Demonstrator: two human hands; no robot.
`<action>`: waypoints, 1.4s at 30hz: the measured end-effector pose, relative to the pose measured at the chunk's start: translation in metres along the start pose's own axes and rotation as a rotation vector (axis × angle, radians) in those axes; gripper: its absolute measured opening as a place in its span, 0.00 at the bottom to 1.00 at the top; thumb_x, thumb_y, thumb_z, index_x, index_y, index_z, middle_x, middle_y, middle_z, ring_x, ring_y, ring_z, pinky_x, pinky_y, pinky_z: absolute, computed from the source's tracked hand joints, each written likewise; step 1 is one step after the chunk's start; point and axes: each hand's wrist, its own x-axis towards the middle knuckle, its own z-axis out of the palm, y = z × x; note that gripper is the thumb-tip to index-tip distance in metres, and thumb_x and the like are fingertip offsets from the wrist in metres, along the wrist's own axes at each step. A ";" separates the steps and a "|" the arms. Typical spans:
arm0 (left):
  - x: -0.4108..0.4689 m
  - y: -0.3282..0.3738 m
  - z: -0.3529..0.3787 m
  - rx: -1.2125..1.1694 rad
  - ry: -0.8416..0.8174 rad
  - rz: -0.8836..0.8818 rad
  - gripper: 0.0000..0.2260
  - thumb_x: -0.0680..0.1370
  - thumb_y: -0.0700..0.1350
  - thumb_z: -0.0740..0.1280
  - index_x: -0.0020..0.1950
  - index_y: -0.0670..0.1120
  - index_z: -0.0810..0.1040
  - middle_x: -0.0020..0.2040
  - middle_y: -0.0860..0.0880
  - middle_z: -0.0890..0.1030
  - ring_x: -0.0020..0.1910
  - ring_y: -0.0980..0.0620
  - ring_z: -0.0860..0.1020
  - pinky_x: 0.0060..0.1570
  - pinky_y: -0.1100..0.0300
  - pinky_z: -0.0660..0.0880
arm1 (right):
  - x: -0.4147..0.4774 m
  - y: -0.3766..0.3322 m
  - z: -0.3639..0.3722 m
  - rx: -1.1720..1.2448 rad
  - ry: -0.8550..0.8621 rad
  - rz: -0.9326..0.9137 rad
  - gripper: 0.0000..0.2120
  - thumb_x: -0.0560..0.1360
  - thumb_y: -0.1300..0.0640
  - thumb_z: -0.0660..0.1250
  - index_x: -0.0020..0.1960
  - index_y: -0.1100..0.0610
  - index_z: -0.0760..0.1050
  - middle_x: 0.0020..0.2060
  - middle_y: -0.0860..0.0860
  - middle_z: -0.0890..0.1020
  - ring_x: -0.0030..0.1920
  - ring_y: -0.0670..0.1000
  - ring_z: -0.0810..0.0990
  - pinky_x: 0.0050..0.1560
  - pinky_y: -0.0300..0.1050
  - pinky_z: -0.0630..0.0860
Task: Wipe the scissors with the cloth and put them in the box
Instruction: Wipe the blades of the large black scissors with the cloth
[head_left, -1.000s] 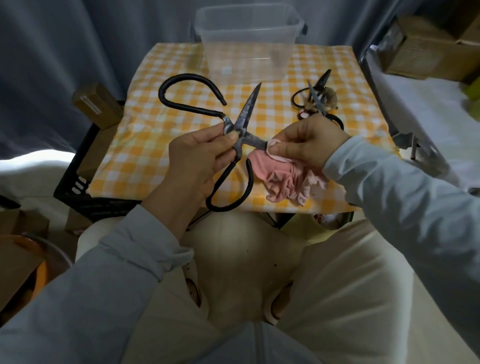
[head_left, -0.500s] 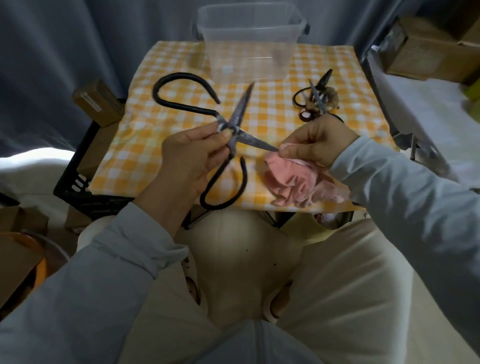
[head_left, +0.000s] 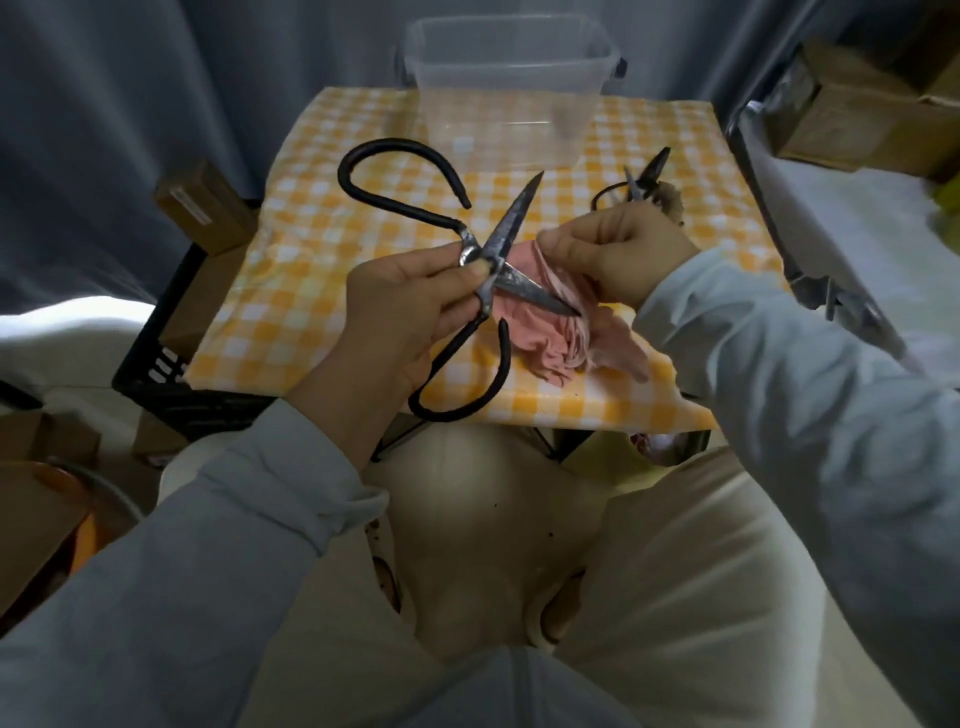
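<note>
Scissors, two pairs countable: one large scissors (head_left: 511, 221), held in my left hand (head_left: 400, 306); one smaller scissors (head_left: 644, 179) near the table's (head_left: 322, 244) right edge, partly hidden. One pink cloth (head_left: 561, 343), pinched in my right hand (head_left: 618, 249). One clear box (head_left: 511, 88), far edge.

Large scissors (head_left: 491, 257): black looped handles, dull mottled blades, spread wide open. Pinched at pivot by left hand (head_left: 400, 306), raised over near half of table (head_left: 291, 270). One blade aimed at far edge, other slanting right across cloth. Cloth (head_left: 556, 343): pink, crumpled, bunched over table's near edge right of centre, top gripped by right hand (head_left: 618, 249). Box (head_left: 511, 62): clear plastic, open-topped, upright at middle of far edge. Smaller scissors (head_left: 644, 179): lying toward right edge, partly hidden behind right hand.
</note>
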 end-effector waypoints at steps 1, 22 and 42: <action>0.000 0.000 0.000 0.002 0.001 0.003 0.07 0.73 0.32 0.70 0.43 0.44 0.81 0.33 0.52 0.84 0.35 0.55 0.83 0.33 0.66 0.78 | 0.000 0.000 0.000 0.082 0.000 0.048 0.11 0.74 0.54 0.69 0.42 0.63 0.81 0.38 0.63 0.76 0.39 0.58 0.71 0.42 0.51 0.70; -0.006 -0.007 0.012 -0.061 0.002 -0.028 0.10 0.73 0.33 0.70 0.54 0.38 0.81 0.42 0.46 0.84 0.40 0.54 0.84 0.39 0.64 0.79 | -0.008 0.015 0.022 -0.288 0.078 -0.296 0.12 0.75 0.55 0.67 0.43 0.65 0.78 0.31 0.54 0.77 0.32 0.49 0.72 0.36 0.40 0.69; -0.003 -0.014 0.011 -0.136 0.038 -0.086 0.09 0.72 0.32 0.70 0.52 0.36 0.81 0.42 0.44 0.85 0.40 0.51 0.84 0.42 0.61 0.81 | -0.013 0.018 0.021 -0.228 0.008 -0.195 0.08 0.76 0.58 0.65 0.48 0.62 0.80 0.35 0.52 0.81 0.34 0.45 0.78 0.40 0.39 0.75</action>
